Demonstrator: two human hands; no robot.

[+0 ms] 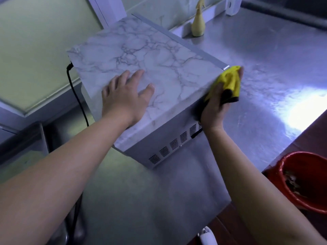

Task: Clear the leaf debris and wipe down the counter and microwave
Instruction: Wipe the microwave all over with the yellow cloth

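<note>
No brand, label or writing can be read on anything in view. At the lower right a red bucket (304, 181) sits below the counter's edge, and dark bits of debris lie inside it against the wall. A pale yellow spray bottle (198, 23) stands on the counter (265, 55) near the back ledge; what it holds cannot be told.

The microwave (141, 68) rests on the steel counter, its top covered in a white marble pattern with grey veins, its grey side showing a row of vent slots. A black cord (76, 96) hangs from its rear corner on the left.

The left hand (123, 98) lies flat and open on the microwave's top, fingers spread, gripping nothing. The right hand (217, 106) is closed around a yellow cloth (230, 82) with a dark edge, pressing it against the microwave's right front corner.

A white object (207, 236) shows at the bottom edge, too cropped to identify.
</note>
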